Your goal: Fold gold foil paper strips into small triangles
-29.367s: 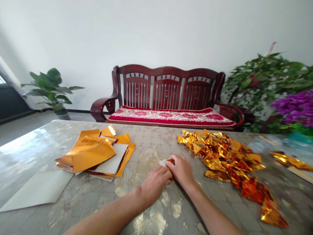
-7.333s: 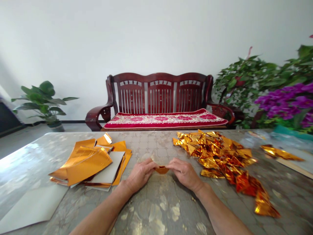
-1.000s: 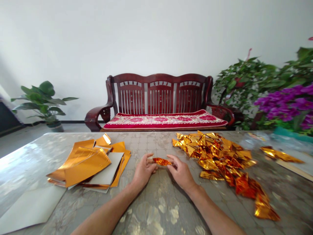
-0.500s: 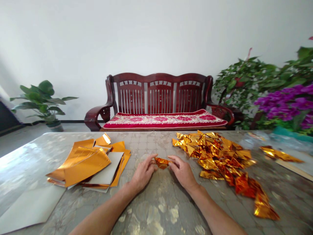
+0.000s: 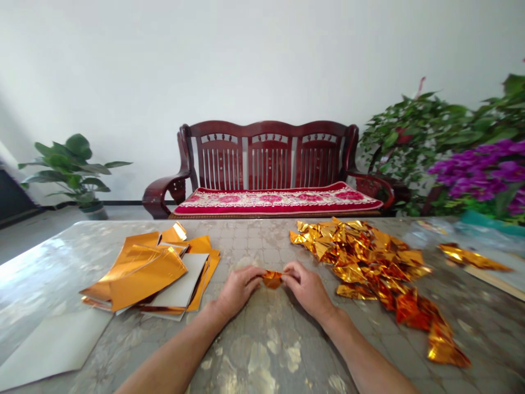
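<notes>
Between my two hands, above the middle of the table, is a small folded piece of gold foil paper (image 5: 272, 279). My left hand (image 5: 241, 285) pinches its left end, and my right hand (image 5: 304, 285) pinches its right end. Left of my hands lies a loose stack of gold foil sheets (image 5: 147, 273), some with their pale backs up. A heap of folded gold foil pieces (image 5: 361, 257) spreads over the table to the right and trails toward the front right.
The patterned table (image 5: 262, 350) bears a pale sheet (image 5: 57, 345) at the left front. Clear plastic (image 5: 429, 230) and a teal bag (image 5: 488, 225) lie at the back right. Behind stand a wooden bench (image 5: 268, 164), a potted plant (image 5: 76, 169) and purple flowers (image 5: 479, 169).
My left fingertips have closed in and lowered onto the foil piece, whose left end is now more covered. The view has shifted very slightly.
</notes>
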{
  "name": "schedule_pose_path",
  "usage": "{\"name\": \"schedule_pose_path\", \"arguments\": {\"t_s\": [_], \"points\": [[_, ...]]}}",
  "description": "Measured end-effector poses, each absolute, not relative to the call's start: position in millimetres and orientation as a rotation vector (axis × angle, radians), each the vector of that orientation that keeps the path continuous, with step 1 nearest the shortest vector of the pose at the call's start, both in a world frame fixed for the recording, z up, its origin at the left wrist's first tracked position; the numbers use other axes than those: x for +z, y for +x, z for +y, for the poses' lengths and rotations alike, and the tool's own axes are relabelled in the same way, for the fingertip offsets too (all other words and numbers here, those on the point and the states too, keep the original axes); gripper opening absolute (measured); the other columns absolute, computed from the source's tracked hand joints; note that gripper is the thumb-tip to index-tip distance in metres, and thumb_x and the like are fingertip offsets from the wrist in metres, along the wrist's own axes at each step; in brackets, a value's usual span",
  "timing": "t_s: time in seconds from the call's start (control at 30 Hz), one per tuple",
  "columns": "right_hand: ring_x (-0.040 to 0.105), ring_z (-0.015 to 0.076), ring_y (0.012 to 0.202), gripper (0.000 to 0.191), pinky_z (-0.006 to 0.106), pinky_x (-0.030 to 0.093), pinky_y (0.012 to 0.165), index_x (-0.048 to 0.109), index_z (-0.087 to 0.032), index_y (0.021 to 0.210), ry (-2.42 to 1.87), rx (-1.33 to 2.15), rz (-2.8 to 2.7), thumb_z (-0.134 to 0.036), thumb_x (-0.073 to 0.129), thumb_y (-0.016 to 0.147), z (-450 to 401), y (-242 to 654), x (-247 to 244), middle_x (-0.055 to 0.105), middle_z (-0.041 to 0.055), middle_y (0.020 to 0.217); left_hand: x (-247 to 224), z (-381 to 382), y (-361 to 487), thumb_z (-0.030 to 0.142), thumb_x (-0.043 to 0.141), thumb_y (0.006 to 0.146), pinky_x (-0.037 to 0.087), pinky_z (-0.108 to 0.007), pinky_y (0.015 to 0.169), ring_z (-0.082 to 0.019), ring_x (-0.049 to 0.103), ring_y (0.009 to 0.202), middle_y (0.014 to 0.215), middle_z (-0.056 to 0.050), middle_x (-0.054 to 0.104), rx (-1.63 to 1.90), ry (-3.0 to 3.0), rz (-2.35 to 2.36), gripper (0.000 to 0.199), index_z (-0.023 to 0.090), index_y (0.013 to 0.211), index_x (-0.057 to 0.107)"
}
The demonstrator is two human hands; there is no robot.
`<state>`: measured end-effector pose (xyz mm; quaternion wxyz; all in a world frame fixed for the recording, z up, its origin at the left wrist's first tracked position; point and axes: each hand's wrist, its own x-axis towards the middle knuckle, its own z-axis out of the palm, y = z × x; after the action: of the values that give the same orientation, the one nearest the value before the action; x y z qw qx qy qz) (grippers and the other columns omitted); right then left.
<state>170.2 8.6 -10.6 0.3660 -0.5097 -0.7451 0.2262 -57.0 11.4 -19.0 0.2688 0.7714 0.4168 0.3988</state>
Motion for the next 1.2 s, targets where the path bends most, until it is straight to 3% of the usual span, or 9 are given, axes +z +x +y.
{"name": "schedule_pose_path", "arguments": {"t_s": [0.07, 0.13, 0.3, 0.5, 0.73, 1.2], "points": [[0.069, 0.0191, 0.077, 0.019, 0.027, 0.048, 0.070, 0.066, -0.024, 0.098, -1.248, 0.578, -2.040, -0.033, 0.051, 0.092, 5.1, 172.6, -2.8, 0.075, 0.0002, 0.082, -18.9, 11.2, -58.1, 0.013, 0.058, 0.083, 0.050, -0.027, 0.080, -0.018, 0.067, 0.085, 0.091, -0.002, 0.074, 1.071, 2.101, 1.109, 0.025, 0.025, 0.098, 0.073], [0.069, 0.0198, 0.090, 0.027, 0.028, 0.049, 0.079, 0.069, -0.025, 0.105, -1.148, 0.618, -2.150, -0.026, 0.046, 0.093, 3.3, 176.5, 3.5, 0.075, 0.0016, 0.096, -18.8, 11.2, -58.8, 0.012, 0.058, 0.083, 0.050, -0.027, 0.079, -0.018, 0.066, 0.084, 0.089, -0.002, 0.074, 1.070, 2.113, 1.111, 0.024, 0.025, 0.095, 0.073], [0.070, 0.0206, 0.089, 0.047, 0.030, 0.052, 0.083, 0.073, -0.026, 0.115, -1.090, 0.695, -2.213, -0.011, 0.050, 0.077, 7.6, 184.2, 2.9, 0.077, 0.0012, 0.099, -17.4, 12.6, -59.5, 0.016, 0.058, 0.086, 0.049, -0.025, 0.076, -0.016, 0.064, 0.079, 0.083, -0.002, 0.071, 1.048, 2.174, 1.127, 0.016, 0.023, 0.088, 0.073], [0.071, 0.0205, 0.094, 0.032, 0.032, 0.052, 0.088, 0.076, -0.032, 0.109, -1.028, 0.643, -2.272, -0.020, 0.055, 0.087, 12.1, 182.0, -5.3, 0.077, 0.0006, 0.104, -12.2, 11.1, -61.0, 0.024, 0.055, 0.093, 0.051, -0.026, 0.083, -0.017, 0.067, 0.088, 0.094, -0.005, 0.073, 0.967, 2.272, 0.966, 0.020, 0.024, 0.099, 0.074], [0.071, 0.0189, 0.096, 0.032, 0.030, 0.052, 0.087, 0.073, -0.035, 0.113, -0.977, 0.532, -2.340, -0.021, 0.052, 0.093, 12.3, 180.8, -10.5, 0.076, -0.0006, 0.107, -13.0, 8.3, -59.8, 0.030, 0.052, 0.097, 0.051, -0.025, 0.084, -0.018, 0.070, 0.092, 0.099, -0.004, 0.077, 0.924, 2.297, 0.904, 0.026, 0.028, 0.110, 0.074], [0.071, 0.0157, 0.088, 0.032, 0.024, 0.053, 0.081, 0.076, -0.028, 0.107, -0.839, 0.454, -2.314, -0.017, 0.049, 0.095, 12.2, 177.3, -17.1, 0.076, 0.0017, 0.097, -18.9, 6.5, -54.0, 0.024, 0.060, 0.093, 0.053, -0.023, 0.080, -0.015, 0.071, 0.085, 0.093, -0.001, 0.077, 0.967, 2.260, 0.995, 0.018, 0.025, 0.102, 0.076]]}}
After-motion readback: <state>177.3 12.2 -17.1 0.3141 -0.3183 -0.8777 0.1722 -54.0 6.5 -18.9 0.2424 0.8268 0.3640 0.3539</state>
